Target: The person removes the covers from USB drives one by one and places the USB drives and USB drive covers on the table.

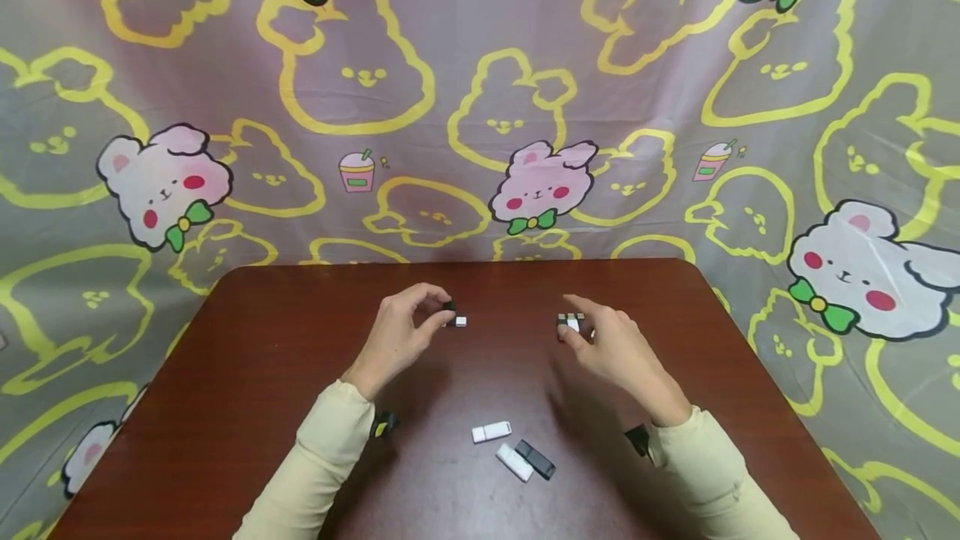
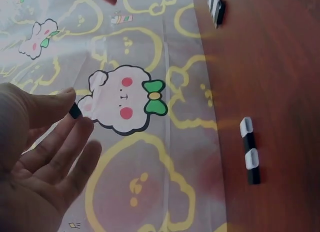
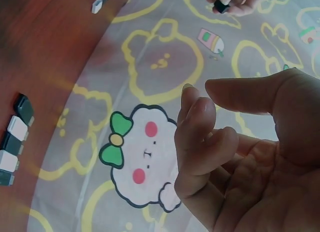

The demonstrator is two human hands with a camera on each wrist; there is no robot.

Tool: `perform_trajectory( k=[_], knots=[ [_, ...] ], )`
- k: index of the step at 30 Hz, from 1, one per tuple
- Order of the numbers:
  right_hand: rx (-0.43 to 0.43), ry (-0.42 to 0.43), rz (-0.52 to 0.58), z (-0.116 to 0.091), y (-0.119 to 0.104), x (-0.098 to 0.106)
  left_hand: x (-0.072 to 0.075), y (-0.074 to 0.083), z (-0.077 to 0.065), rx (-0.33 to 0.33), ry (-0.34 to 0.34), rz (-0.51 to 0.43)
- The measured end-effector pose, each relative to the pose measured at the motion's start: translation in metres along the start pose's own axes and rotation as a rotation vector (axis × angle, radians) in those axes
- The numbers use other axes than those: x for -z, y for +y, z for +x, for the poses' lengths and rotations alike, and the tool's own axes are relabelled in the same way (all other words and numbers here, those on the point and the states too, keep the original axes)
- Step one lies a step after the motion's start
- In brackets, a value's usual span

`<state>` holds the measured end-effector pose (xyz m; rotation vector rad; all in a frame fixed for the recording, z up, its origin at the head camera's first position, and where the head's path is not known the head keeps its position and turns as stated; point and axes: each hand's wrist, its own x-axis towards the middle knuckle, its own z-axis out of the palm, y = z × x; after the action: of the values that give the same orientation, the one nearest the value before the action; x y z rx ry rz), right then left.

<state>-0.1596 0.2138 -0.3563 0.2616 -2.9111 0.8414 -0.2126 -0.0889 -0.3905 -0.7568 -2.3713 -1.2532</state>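
Note:
My left hand (image 1: 401,332) pinches a small black cap (image 2: 75,111) between thumb and forefinger, raised above the table. Below it, near the far edge, a short row of alternating white and black caps stands, including a white cap (image 2: 246,126) and a black cap (image 2: 253,175). To the right, my right hand (image 1: 618,344) hovers by a row of black and white USB sticks with bare metal plugs, among them a white USB stick (image 3: 17,126) and a black USB stick (image 3: 23,108). Its fingers are loosely bent, with nothing between thumb and fingertips.
Nearer on the brown table (image 1: 262,373) lie two white USB sticks, one alone (image 1: 491,432) and one (image 1: 514,462) beside a black USB stick (image 1: 536,459). A patterned cloth (image 1: 435,157) hangs behind the table's far edge and along both sides.

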Motion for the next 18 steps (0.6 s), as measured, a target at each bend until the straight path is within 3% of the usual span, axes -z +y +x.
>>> perform_trajectory(
  k=[9,18],
  knots=[
    [-0.002,0.001,0.024,-0.006,-0.005,0.009,-0.006,-0.006,0.020,-0.030,-0.002,0.070],
    [0.024,0.031,0.036,-0.017,-0.009,0.018,-0.030,-0.020,0.033,-0.020,-0.109,0.133]
  ],
)
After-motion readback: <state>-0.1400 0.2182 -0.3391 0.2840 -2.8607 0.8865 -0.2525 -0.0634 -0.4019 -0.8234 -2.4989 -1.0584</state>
